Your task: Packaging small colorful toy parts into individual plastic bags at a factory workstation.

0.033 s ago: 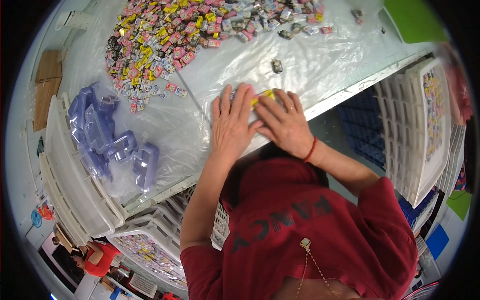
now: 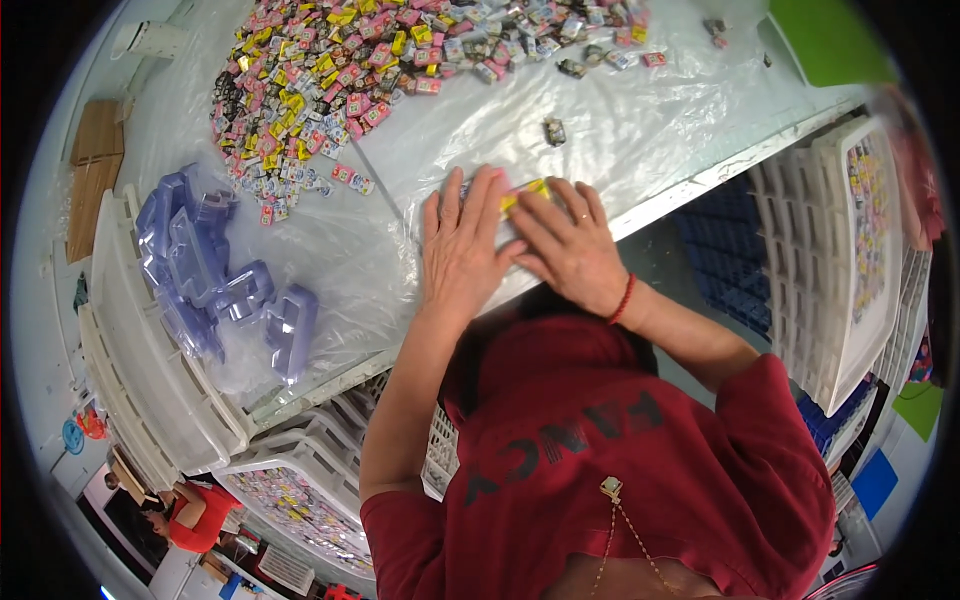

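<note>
Hardly anything has moved since the earlier frame: the left grip [image 2: 465,245] and right grip [image 2: 570,250] keep their place at the worktop [image 2: 690,187] edge. Both are palm-down, fingers fairly close; a yellow piece [image 2: 539,187] shows at the right fingertips, but whether either grip is closed on anything I cannot tell. By appearance, few pieces are being handled; most lie loose in a heap [image 2: 330,80] beyond the left grip. Mixed pieces already fill a white tray [image 2: 850,345] right of the right grip; bluish plastic containers [image 2: 290,330] lie left of the left grip.
</note>
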`<state>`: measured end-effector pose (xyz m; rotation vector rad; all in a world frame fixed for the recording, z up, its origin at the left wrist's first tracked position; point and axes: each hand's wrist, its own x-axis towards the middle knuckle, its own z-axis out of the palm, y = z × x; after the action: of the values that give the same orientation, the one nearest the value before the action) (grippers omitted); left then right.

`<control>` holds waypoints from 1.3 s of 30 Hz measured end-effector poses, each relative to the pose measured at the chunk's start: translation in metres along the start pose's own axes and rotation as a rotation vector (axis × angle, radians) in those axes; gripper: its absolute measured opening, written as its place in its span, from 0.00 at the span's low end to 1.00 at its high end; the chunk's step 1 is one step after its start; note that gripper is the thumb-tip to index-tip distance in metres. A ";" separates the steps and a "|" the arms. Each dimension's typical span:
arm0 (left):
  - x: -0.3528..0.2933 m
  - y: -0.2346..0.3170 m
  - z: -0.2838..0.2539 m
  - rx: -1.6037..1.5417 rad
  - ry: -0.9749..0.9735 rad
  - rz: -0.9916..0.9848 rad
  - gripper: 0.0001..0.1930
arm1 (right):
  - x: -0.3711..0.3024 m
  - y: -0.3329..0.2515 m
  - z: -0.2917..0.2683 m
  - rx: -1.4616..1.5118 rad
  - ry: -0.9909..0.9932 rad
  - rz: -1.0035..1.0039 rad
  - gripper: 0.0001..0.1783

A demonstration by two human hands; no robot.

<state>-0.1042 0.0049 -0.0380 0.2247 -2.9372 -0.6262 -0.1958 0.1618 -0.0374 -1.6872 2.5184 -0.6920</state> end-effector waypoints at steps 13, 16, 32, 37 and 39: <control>0.001 -0.004 -0.007 0.184 0.019 0.131 0.32 | -0.005 -0.002 0.001 0.025 -0.012 0.013 0.31; -0.002 -0.001 -0.003 0.151 0.017 0.080 0.32 | -0.005 -0.002 0.002 0.036 -0.004 0.024 0.31; -0.014 -0.010 0.002 0.021 0.129 0.029 0.41 | 0.005 0.005 -0.019 0.347 0.215 0.049 0.27; -0.018 -0.005 0.004 0.015 0.146 -0.150 0.44 | 0.018 0.025 -0.026 0.396 0.024 0.361 0.17; -0.016 -0.004 0.006 0.018 0.148 -0.135 0.45 | 0.022 0.030 -0.019 0.374 -0.015 0.341 0.16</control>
<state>-0.0887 0.0066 -0.0464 0.4536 -2.8032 -0.5745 -0.2357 0.1584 -0.0272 -1.1068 2.3840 -1.0245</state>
